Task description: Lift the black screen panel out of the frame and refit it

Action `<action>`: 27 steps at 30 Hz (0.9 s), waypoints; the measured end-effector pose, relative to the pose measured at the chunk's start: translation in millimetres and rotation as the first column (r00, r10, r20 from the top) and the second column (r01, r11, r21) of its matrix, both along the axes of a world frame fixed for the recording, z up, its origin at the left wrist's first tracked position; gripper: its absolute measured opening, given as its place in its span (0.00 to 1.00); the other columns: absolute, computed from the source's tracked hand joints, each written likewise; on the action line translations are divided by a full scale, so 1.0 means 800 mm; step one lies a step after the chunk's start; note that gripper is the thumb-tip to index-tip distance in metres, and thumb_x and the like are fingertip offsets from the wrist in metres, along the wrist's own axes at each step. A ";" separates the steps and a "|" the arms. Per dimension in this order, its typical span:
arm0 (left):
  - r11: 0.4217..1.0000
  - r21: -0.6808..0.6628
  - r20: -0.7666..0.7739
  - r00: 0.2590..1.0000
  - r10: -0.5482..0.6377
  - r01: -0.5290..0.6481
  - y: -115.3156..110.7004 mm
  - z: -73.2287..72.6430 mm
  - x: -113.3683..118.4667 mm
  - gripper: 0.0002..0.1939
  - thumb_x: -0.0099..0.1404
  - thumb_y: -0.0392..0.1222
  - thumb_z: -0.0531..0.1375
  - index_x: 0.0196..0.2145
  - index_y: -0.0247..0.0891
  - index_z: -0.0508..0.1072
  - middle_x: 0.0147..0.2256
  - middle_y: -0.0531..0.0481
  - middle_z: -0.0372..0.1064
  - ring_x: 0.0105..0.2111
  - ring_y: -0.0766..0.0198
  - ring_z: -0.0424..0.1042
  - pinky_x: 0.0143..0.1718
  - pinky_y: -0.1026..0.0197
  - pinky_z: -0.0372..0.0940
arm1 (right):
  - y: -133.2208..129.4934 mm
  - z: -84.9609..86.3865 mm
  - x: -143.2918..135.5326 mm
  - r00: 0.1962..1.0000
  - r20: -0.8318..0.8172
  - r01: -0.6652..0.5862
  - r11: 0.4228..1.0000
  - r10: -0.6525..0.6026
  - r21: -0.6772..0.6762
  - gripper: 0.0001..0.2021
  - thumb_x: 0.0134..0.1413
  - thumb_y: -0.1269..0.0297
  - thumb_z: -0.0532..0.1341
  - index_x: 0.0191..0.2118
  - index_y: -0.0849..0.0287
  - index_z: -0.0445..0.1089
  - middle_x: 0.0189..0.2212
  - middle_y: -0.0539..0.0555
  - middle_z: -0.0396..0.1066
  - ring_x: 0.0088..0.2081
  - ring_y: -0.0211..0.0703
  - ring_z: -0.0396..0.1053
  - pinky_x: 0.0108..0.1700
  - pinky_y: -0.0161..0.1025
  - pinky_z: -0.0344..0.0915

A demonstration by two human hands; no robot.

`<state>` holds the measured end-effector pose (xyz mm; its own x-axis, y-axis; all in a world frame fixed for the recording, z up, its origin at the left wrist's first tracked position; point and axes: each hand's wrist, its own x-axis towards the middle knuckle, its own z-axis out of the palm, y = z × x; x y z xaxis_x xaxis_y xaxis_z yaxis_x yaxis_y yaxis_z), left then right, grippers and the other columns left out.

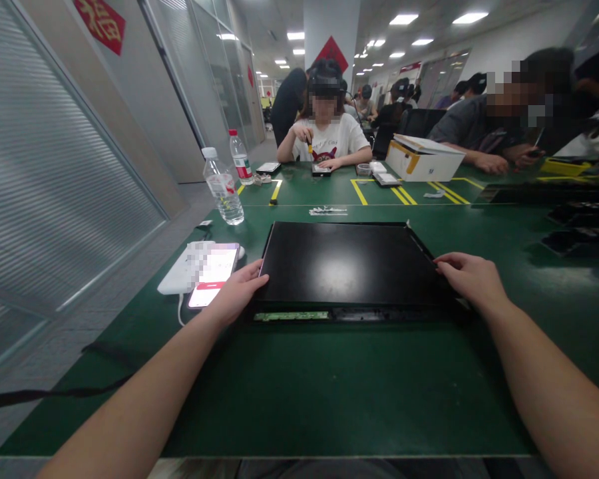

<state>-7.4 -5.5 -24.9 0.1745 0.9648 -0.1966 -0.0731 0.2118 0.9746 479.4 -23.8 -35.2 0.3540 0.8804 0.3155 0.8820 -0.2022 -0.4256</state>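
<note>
Pinching the black panel [329, 256] by its short edges, using the left hand [239, 289] on one and the right hand [466, 276] on the other; spacing the two well apart. Holding it over a black frame [379, 315] on the green table [329, 399]; being unable to tell resting from slightly raised. Running its long axis left to right, facing the glossy side up. Showing a green circuit strip [292, 316] along the near side.

Noting clear liquid in the white-capped bottle [222, 189], standing beyond the phone [223, 269]. Spotting a red-capped bottle [240, 159] just behind. Seeing a white box [422, 159] across the table, hiding any contents; not making out the inside of a small round tub [363, 170]. Finding dark parts [579, 217] blurred at far right, running partly out of view.
</note>
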 end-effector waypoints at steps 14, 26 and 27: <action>1.000 0.016 -0.018 1.000 -0.006 0.006 -0.002 0.002 0.003 0.28 0.58 0.38 0.72 0.57 0.38 0.79 0.53 0.41 0.83 0.59 0.43 0.77 0.63 0.45 0.68 | 0.002 -0.001 0.003 0.996 -0.081 0.020 0.998 -0.024 -0.051 0.13 0.50 0.56 0.60 0.35 0.50 0.82 0.29 0.55 0.81 0.34 0.55 0.77 0.37 0.49 0.69; 0.994 0.088 -0.073 0.995 0.064 -0.057 -0.005 0.000 0.000 0.34 0.57 0.43 0.74 0.61 0.37 0.77 0.58 0.39 0.79 0.62 0.40 0.74 0.66 0.41 0.64 | 0.002 0.001 0.003 0.987 -0.148 0.041 0.994 -0.057 -0.105 0.14 0.50 0.56 0.60 0.37 0.51 0.82 0.32 0.55 0.82 0.32 0.54 0.77 0.40 0.52 0.71; 0.993 0.099 -0.080 0.994 0.073 -0.065 -0.006 0.000 0.000 0.35 0.57 0.45 0.74 0.61 0.38 0.77 0.58 0.39 0.79 0.62 0.39 0.73 0.67 0.40 0.64 | 0.002 0.001 0.003 0.987 -0.147 0.042 0.993 -0.058 -0.110 0.14 0.50 0.56 0.60 0.37 0.51 0.82 0.32 0.55 0.82 0.32 0.54 0.77 0.40 0.52 0.71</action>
